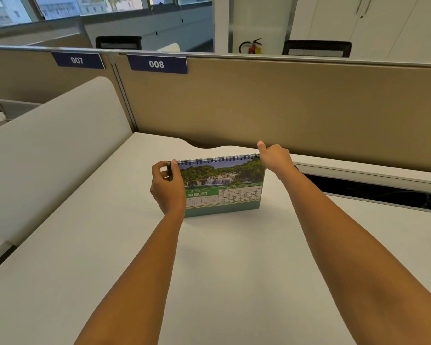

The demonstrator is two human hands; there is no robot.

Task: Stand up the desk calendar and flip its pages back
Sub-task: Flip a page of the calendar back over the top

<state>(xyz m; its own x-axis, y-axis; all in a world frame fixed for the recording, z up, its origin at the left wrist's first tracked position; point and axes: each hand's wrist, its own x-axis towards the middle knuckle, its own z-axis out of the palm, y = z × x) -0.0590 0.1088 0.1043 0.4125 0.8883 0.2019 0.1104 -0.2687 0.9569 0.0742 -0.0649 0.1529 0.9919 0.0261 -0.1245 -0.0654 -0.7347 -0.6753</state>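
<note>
Desk calendar (224, 185): stood upright on its green base, near the middle of the white table (234, 282); the front page is turned toward the camera.
Front page: a waterfall among green trees is shown above, the word AUGUST and a date grid below.
Spiral binding (218, 159): run along the top edge, from one hand to the other.
Left hand (166, 188): placed at the upper left corner of the calendar; the grip is closed on that corner, thumb in front, fingers curled behind.
Right hand (274, 158): placed at the upper right corner, at the end of the binding; the grip is closed over that corner, the thumb raised above the edge.
Partition (284, 103): a tan panel is set behind the table, well apart from the calendar.
Number plates: 007 (77, 60) and 008 (156, 64) are hung on the partition's top rail.
Cable slot (371, 189): a dark opening is seen in the table to the right of the calendar.
</note>
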